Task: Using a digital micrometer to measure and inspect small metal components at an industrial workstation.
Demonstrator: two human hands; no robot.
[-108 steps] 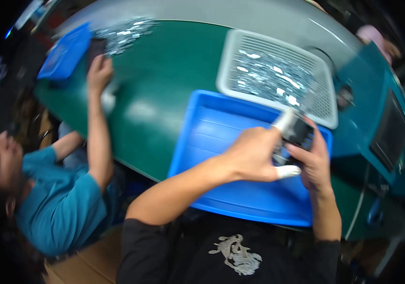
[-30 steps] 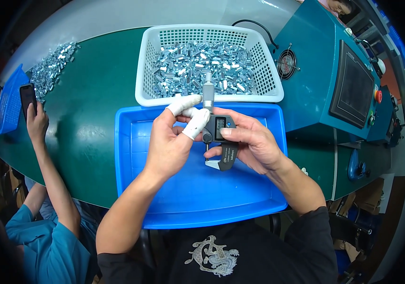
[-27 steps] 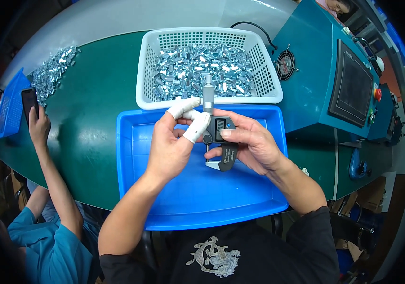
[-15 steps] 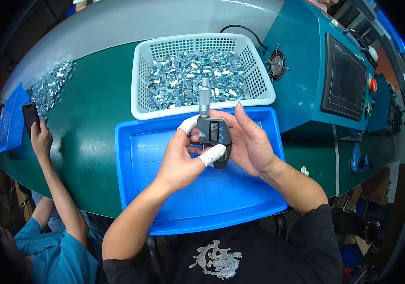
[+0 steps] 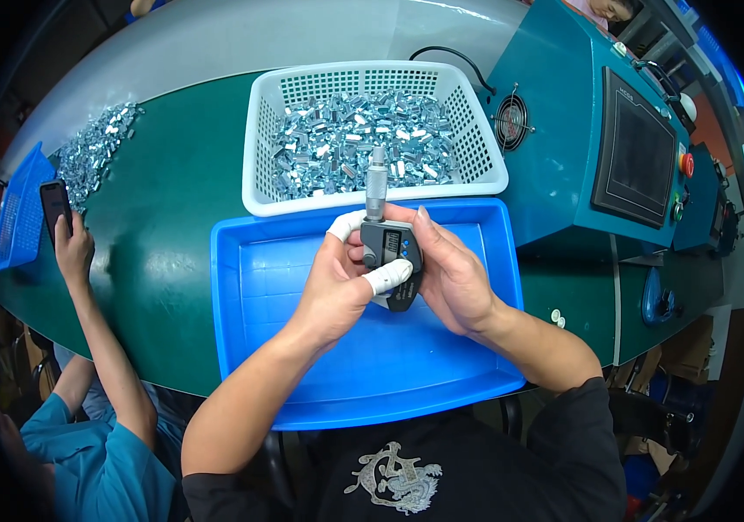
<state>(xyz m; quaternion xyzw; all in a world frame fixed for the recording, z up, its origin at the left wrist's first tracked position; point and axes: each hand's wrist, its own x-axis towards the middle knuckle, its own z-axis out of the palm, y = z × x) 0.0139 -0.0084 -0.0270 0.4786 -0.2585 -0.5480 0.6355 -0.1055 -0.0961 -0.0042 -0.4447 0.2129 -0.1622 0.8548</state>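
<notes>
A dark grey digital micrometer [image 5: 403, 292] with a small display and a silver barrel pointing away from me is held over the blue tray [image 5: 302, 418]. My left hand [image 5: 330, 291] grips its left side, with white coverings on the thumb and a finger. That thumb presses on the micrometer's face, just under the display. Around the right side curls my right hand [image 5: 459, 283], its fingers partly hidden behind the tool and its thumb raised beside the barrel. Whether a part sits in the measuring gap cannot be seen.
Beyond the tray stands a white perforated basket [image 5: 257, 187] full of small shiny metal parts [image 5: 354, 139]. A teal machine [image 5: 554, 130] with a screen is at right. More metal parts [image 5: 93, 152] lie at far left, near a blue basket [image 5: 20, 217] and another person's hand [image 5: 74, 248] holding a phone.
My right thumb has come in closer to the micrometer. My left thumb has slid slightly up its face, toward the display.
</notes>
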